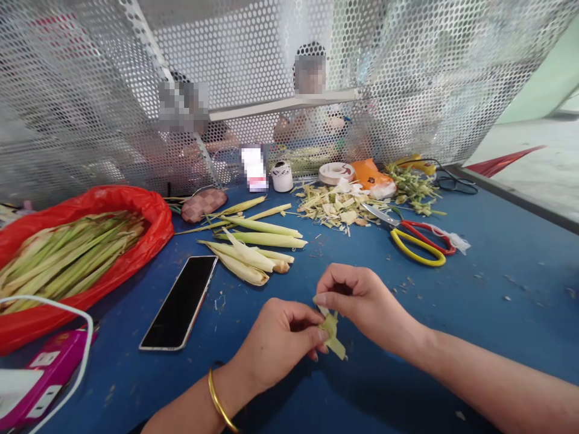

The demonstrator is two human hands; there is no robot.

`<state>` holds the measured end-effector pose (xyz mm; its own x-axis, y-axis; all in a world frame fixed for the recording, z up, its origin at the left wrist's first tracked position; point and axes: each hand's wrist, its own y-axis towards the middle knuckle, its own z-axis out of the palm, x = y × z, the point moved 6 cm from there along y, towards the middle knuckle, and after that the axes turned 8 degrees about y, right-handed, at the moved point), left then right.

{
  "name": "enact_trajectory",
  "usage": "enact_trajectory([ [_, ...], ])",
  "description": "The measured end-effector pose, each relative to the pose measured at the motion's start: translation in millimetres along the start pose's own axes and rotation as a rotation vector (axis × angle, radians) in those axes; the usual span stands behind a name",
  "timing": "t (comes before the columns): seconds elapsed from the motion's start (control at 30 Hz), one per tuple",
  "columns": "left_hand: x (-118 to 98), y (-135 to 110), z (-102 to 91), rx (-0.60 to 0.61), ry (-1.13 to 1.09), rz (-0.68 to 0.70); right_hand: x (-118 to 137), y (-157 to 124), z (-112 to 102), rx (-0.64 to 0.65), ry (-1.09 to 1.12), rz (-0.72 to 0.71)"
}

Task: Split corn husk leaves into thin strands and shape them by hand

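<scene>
My left hand (289, 337), with a gold bangle at the wrist, pinches a small pale green piece of corn husk (333, 339) above the blue table. Thumb and index finger of my right hand (362, 301) are pressed together at the husk's upper end, where a whitish strip shows between the two hands. Beyond them lie several pale husk bundles (266, 240) side by side. Farther right rests a pair of scissors (420, 241) with one red and one yellow handle, its blades pointing toward a heap of husk scraps (335, 205).
At left a red plastic bag (158, 211) holds many long husks, near a black-screened phone (181, 304) and a magenta box (58, 374) with a white cable. A roll of tape (337, 173) and an orange packet (368, 175) stand before a perforated metal screen (253, 54); two people sit behind it.
</scene>
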<state>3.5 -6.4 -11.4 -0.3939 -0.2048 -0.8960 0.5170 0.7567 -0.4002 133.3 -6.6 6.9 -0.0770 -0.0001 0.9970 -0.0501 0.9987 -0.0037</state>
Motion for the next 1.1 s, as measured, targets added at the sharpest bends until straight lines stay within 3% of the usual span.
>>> enact_trajectory([
  [0.13,-0.6,-1.0,4.1,0.057,0.009,-0.003,3.1,-2.5,5.0,-0.008,-0.049,-0.100],
  [0.33,6.0,1.9,1.6,0.017,-0.174,-0.027,-4.5,2.6,1.6,-0.075,-0.038,-0.029],
  [0.4,8.5,3.0,0.2,0.014,-0.228,-0.050,-0.8,3.0,-2.1,-0.086,-0.057,-0.066],
  [0.57,9.9,4.5,-15.3,-0.155,-0.422,-0.060,15.9,-4.5,-23.8,-0.324,-0.121,-0.235],
  [0.67,9.1,4.1,-26.0,-0.286,-0.547,-0.005,10.0,-5.6,-20.5,-0.320,-0.037,-0.133],
  [0.83,5.2,2.8,-29.3,-0.348,-0.586,0.108,-13.5,-7.2,18.8,-0.058,0.248,0.179],
  [1.1,-2.5,-3.3,-26.2,-0.418,-0.565,0.183,-22.2,-13.0,33.5,-0.166,0.436,0.324],
])
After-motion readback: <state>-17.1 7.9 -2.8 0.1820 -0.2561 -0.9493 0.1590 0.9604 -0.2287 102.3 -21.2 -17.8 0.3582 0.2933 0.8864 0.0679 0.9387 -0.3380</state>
